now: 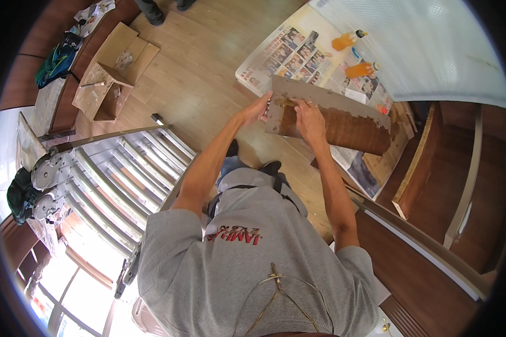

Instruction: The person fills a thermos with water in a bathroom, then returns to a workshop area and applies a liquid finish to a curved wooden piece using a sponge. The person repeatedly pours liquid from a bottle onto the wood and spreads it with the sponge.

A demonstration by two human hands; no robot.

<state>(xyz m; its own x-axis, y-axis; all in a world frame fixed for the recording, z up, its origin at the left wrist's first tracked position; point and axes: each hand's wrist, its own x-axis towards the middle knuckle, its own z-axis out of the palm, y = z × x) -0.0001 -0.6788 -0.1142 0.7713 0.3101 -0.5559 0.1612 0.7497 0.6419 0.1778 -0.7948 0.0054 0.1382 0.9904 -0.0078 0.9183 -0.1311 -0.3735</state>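
Note:
A long board [348,132] is held out in front of me, tilted, its face part grey coating and part bare wood-brown with a ragged border between them. My left hand [257,109] grips its left end, fingers wrapped around the edge. On the face near that end lies my right hand [311,120], its fingers bent and drawn together against the surface where grey meets brown. Whatever those fingertips may hold is hidden. A wet-looking, yellowish patch [287,103] shows beside them.
Newspapers [289,53] cover the table beyond the board, with two orange-filled bottles [361,69] on them. Bubble-textured plastic sheeting [433,50] hangs at right, above an open wooden cabinet [450,146]. A folded metal ladder [115,174] stands left, near a cardboard box [109,84]. Another person's shoe [156,18] shows at the top.

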